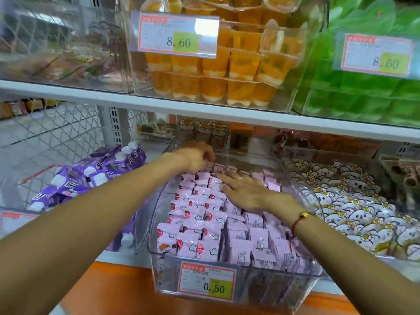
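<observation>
1. A white shelf (68, 92) is seen across the view; clear boxes of orange jelly cups (216, 87) and green packs (363, 94) are stacked on it.
2. Below it, a clear bin (272, 285) is set at the middle of the lower shelf and is filled with pink packets (197, 214), stood on edge in rows.
3. Purple cartons (86, 176) are heaped to the left of the bin, and white flower-printed packets (354, 208) are piled in the next bin to its right.
4. The right hand (245, 192) is laid flat on the pink packets near the middle of the bin, with its fingers straight and spread.
5. The left hand (193, 156) is held at the back row of packets with its fingers curled downward; because of blur, it cannot be told whether a packet is gripped.
6. A price tag (206, 281) marked 0.50 is fixed to the bin's front wall.
7. A red bracelet (300, 220) is worn on the right wrist.
</observation>
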`<state>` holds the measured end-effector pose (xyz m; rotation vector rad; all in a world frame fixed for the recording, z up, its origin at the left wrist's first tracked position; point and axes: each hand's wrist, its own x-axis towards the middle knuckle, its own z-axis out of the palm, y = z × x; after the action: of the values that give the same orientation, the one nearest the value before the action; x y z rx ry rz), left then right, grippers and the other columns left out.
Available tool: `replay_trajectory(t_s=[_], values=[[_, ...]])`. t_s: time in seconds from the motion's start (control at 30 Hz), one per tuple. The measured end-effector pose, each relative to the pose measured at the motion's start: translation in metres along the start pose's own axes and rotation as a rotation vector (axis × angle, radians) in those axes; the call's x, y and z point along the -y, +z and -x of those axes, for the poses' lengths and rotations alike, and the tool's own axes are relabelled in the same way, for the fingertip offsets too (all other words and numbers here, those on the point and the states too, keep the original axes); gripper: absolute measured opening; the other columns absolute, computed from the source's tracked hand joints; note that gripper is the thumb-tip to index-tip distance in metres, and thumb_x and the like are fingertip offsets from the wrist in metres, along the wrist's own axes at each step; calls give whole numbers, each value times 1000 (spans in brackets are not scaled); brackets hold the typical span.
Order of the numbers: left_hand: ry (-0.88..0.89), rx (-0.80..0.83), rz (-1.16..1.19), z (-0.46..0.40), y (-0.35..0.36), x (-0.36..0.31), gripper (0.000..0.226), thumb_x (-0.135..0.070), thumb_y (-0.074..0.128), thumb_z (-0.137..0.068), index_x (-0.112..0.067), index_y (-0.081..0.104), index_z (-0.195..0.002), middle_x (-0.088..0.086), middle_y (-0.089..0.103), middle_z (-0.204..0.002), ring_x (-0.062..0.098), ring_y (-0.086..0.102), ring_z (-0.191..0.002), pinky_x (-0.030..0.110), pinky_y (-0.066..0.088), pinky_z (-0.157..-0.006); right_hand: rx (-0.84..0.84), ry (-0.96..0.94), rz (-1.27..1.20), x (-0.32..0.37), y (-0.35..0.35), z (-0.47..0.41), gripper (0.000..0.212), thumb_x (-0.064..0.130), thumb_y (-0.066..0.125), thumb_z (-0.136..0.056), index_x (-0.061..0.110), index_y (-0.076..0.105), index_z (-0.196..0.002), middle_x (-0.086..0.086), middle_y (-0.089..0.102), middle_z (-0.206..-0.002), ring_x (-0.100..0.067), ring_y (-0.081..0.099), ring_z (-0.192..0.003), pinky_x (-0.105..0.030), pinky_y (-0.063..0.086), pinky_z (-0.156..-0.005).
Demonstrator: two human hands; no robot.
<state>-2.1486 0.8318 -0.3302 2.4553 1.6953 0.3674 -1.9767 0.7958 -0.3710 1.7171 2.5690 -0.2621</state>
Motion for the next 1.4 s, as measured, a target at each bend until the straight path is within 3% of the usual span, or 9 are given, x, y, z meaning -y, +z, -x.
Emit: replay_trajectory(t_s=[0.1,0.3,0.53,0.87,1.0,1.1,1.2,1.27,1.4], values=[[-17,-92,41,-12,-1,-2,28,-14,50,-95,-24,62,-118,-1,59,-127,17,57,-102,21,39,-78,43,7,-8,-6,-1,-1,52,55,11,-98,44,4,-148,7,-4,-160,-27,-3,-147,-47,0,-116],[-13,80,-51,-29,11,-10,32,-26,61,-91,-24,61,-122,-2,61,-125,18,57,-104,30,46,-92,67,4,-24,-5,-11,2,53,59,16,-96,47,9,-147,7,-2,-160,-27,-3,-147,-47,1,-116],[-9,-80,-130,-32,11,-15,19,-23,63,-90,-20,67,-108,2,65,-117,21,59,-104,35,49,-93,91,20,-41,-7,-12,-1,54,65,17,-93,50,11,-145,5,1,-160,-29,-3,-147,-50,1,-115],[-221,-544,736,19,-21,-23,24,-21,51,-97,-9,56,-117,8,64,-112,25,63,-91,35,54,-80,23,40,-90,-1,-17,6,52,56,25,-96,43,20,-146,-1,17,-158,-31,15,-144,-49,15,-117],[-267,-554,1209,60,-31,-24,19,-6,54,-93,-4,58,-112,11,65,-113,23,62,-106,28,56,-84,-417,21,-451,10,-29,24,34,21,39,-99,21,51,-130,-13,61,-124,-24,63,-91,-32,53,-78],[-308,-536,1398,80,-34,-26,22,-8,55,-93,-1,53,-113,13,63,-113,22,63,-104,18,57,-70,-655,-26,-835,25,-38,45,29,28,50,-95,21,48,-124,5,56,-118,4,57,-71,-4,42,-53],[-329,-448,1514,92,-34,-25,28,-19,58,-92,1,56,-112,11,67,-101,16,65,-88,21,58,-64,-589,-285,-771,41,-40,65,51,31,68,-85,22,45,-129,14,51,-119,7,57,-95,-4,45,-69],[-308,-386,1438,98,-32,-24,35,-30,58,-92,-2,57,-114,3,70,-82,12,66,-80,21,58,-63,-615,-320,-753,42,-39,69,44,19,71,-83,19,55,-124,9,61,-113,0,61,-90,-10,49,-70],[-241,-372,1135,101,-33,-18,38,-38,53,-93,-17,51,-125,0,61,-114,10,62,-97,30,58,-77,-240,-70,-1395,38,-43,73,29,32,61,-87,13,65,-109,-1,74,-85,-9,66,-67,-18,53,-61]])
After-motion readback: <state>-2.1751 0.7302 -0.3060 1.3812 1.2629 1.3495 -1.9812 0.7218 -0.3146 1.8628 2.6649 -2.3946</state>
